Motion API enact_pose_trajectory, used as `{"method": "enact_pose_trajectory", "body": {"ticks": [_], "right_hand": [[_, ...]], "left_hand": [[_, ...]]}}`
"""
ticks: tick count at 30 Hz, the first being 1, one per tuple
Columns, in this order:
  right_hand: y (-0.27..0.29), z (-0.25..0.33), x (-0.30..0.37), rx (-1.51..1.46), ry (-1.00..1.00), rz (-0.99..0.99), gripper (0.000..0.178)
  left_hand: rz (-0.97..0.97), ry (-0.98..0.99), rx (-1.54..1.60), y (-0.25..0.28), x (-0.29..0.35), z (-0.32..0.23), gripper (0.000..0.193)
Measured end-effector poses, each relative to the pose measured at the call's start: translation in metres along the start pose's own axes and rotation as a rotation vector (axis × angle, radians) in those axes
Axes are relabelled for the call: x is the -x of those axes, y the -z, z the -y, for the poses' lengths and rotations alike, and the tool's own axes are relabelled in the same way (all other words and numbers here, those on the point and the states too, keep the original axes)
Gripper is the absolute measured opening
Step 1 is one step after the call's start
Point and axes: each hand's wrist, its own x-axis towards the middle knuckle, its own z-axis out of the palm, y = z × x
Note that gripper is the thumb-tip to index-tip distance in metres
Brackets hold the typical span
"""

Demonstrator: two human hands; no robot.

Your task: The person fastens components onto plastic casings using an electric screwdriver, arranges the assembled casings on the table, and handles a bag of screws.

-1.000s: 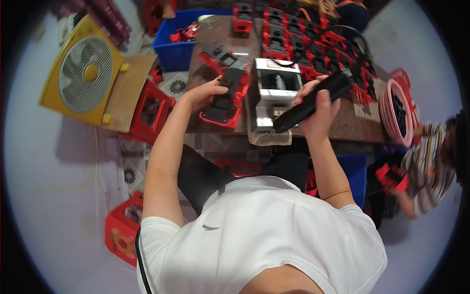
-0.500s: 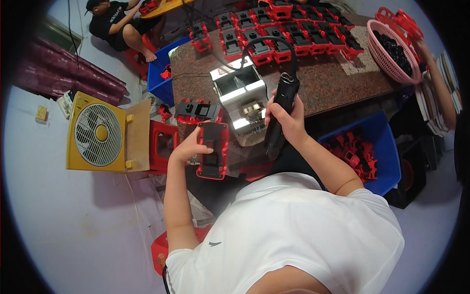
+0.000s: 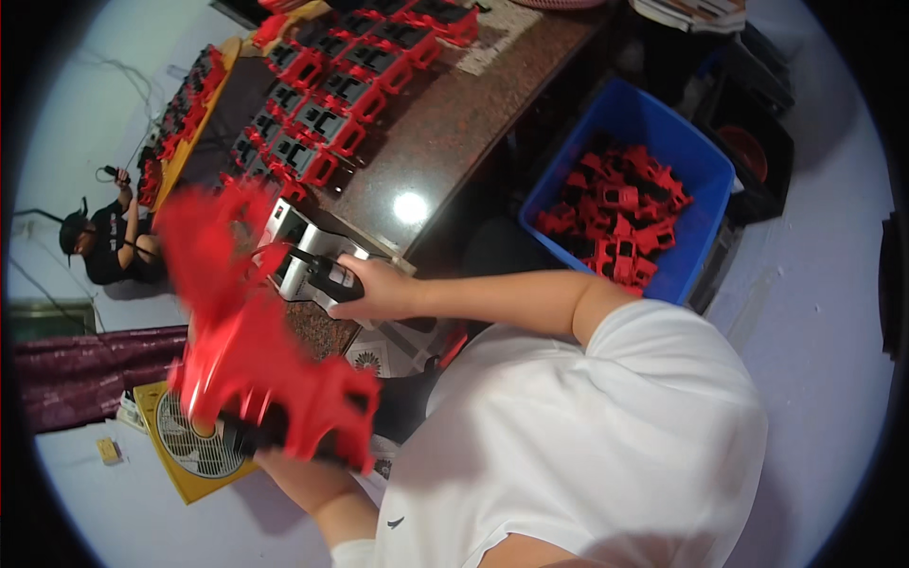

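Note:
My left hand [image 3: 294,478] grips a red plastic frame [image 3: 275,374] with black parts, raised close to the camera. Its fingers are mostly hidden behind the frame. Another red shape [image 3: 213,251], smeared by motion, rises above it; I cannot tell whether it is a separate piece. In my right hand [image 3: 383,287] is a black electric screwdriver [image 3: 331,277], fingers wrapped round its body. It lies over a silver box-shaped machine [image 3: 327,241] at the table's near edge. The red frame partly hides that machine.
Rows of red and black frames [image 3: 327,123] cover the far side of the stone table [image 3: 407,170]. To the right, a blue bin [image 3: 705,180] holds several red pieces. A yellow fan [image 3: 185,473] stands at left. A person in black [image 3: 118,241] sits at the far left.
The view has turned. My left hand has lifted the red frame up toward the camera. My right hand has tipped the electric screwdriver from near upright to lying over the silver machine.

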Motion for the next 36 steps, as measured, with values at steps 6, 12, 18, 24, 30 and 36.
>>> {"method": "enact_pose_trajectory", "body": {"ticks": [6, 12, 18, 24, 30, 36], "right_hand": [[-0.019, -0.077, 0.011, -0.765, -0.123, 0.116, 0.055], [0.044, 0.016, -0.004, -0.124, -0.171, -0.144, 0.056], [0.129, 0.056, -0.051, -0.471, 0.056, -0.245, 0.029], [0.184, 0.068, -0.085, -0.520, 0.366, -0.392, 0.052], [0.168, 0.055, -0.120, -0.552, 0.300, -0.381, 0.039], [0.162, 0.079, -0.156, -0.226, 0.396, -0.114, 0.057]], "left_hand": [[0.354, -0.327, -0.255, -0.128, -0.184, -0.060, 0.084], [0.702, -0.333, -0.548, -0.117, -0.159, -0.060, 0.055], [0.684, -0.226, -0.783, -0.030, -0.141, -0.061, 0.037], [0.213, -0.278, -1.107, 0.057, -0.196, -0.074, 0.043], [0.085, -0.098, -0.136, 0.037, -0.239, -0.068, 0.114], [-0.358, -0.268, -0.026, 0.056, -0.202, -0.079, 0.086]]}}
